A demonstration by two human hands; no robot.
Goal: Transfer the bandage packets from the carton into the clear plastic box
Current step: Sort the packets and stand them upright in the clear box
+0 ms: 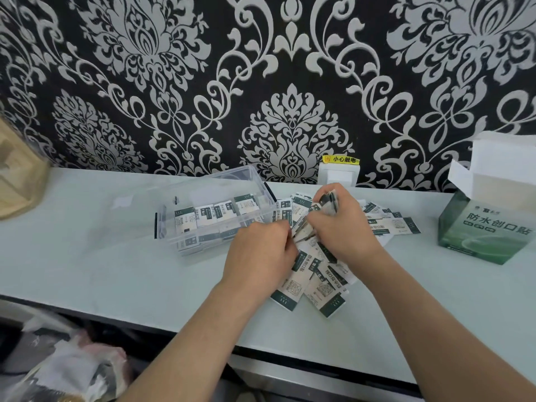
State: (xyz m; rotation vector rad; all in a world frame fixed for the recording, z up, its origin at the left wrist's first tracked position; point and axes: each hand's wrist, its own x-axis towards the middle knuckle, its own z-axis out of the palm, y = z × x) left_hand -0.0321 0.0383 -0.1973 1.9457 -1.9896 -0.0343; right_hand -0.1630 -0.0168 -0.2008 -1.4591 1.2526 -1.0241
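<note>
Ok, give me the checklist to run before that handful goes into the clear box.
1. Top of clear plastic box open: ok.
2. Grip on bandage packets by right hand and left hand: ok.
3. Bunch squared up: not ok, it fans out.
4. Room in box: ok, space seems free behind the standing row.
5. Inside of carton emptied: cannot tell, hidden.
6. No loose packets left on table: not ok, many lie there.

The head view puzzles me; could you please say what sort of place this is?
Probably a home or small shop counter: ornate damask wallpaper, a wall switch plate under a yellow warning sticker, and a pale countertop.
</note>
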